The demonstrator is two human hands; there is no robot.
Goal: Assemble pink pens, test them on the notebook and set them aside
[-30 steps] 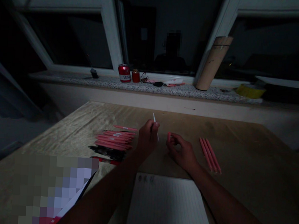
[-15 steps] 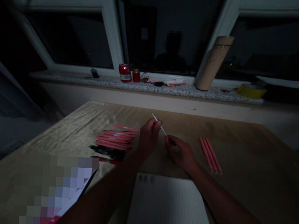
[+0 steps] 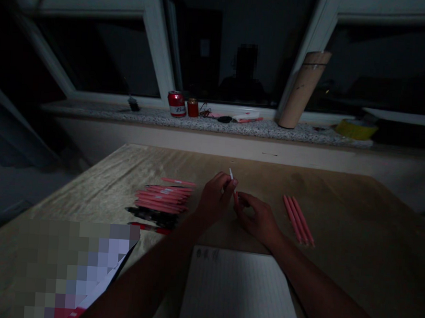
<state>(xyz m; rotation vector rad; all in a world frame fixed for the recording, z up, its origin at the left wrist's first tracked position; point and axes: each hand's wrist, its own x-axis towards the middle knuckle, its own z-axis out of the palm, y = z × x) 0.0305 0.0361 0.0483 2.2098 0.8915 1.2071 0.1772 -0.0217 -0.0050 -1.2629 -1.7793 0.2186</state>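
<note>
My left hand (image 3: 215,196) pinches a thin white pen refill (image 3: 231,172) whose tip points up and away from me. Just to the right, my right hand (image 3: 257,215) has its fingers closed around a pink pen barrel (image 3: 236,197). The refill's lower end meets the top of the barrel, though fingers hide how far it goes in. Left of my hands lies a pile of pink pens (image 3: 163,197), with a single pink pen (image 3: 178,181) behind it. Three pink pens (image 3: 298,219) lie side by side to the right.
Black pens (image 3: 154,216) and a red pen (image 3: 150,228) lie before the pile. A lined notebook (image 3: 240,290) is open at the near edge. On the granite sill (image 3: 146,117) stand a red can (image 3: 176,104), a small jar (image 3: 193,108), a tan cylinder (image 3: 303,90) and yellow tape (image 3: 356,129).
My left hand has moved slightly right and down, toward my right hand. Less of the white refill shows, and it stands more upright. My right hand has stayed in place.
</note>
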